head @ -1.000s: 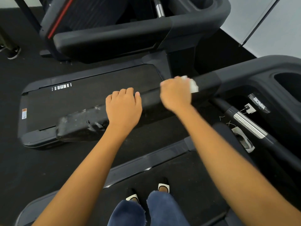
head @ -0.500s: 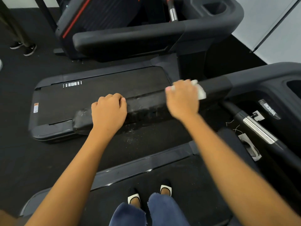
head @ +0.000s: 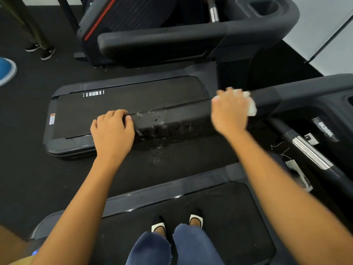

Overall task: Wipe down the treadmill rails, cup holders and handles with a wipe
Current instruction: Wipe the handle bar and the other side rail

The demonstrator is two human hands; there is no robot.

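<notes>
A black padded side rail [head: 172, 123] of the treadmill I stand on runs across the middle, scuffed and flecked with white. My left hand [head: 112, 131] grips the rail's free left end with fingers curled over its top. My right hand [head: 229, 111] holds a white wipe [head: 250, 106] against the rail farther right, where the rail meets the console; the wipe sticks out past the hand. A chrome-banded handle [head: 309, 152] and part of a cup holder [head: 350, 100] lie at the right.
A second treadmill [head: 124, 104] with its own rail [head: 162, 43] and cup holder [head: 263, 6] stands just beyond. My feet [head: 177, 222] are on the belt below. Another person's shoes [head: 41, 50] and a blue object [head: 5, 69] are at the far left floor.
My left hand has slid left along the rail to its end. My right hand with the wipe stays near the rail's right part. The head camera has shifted.
</notes>
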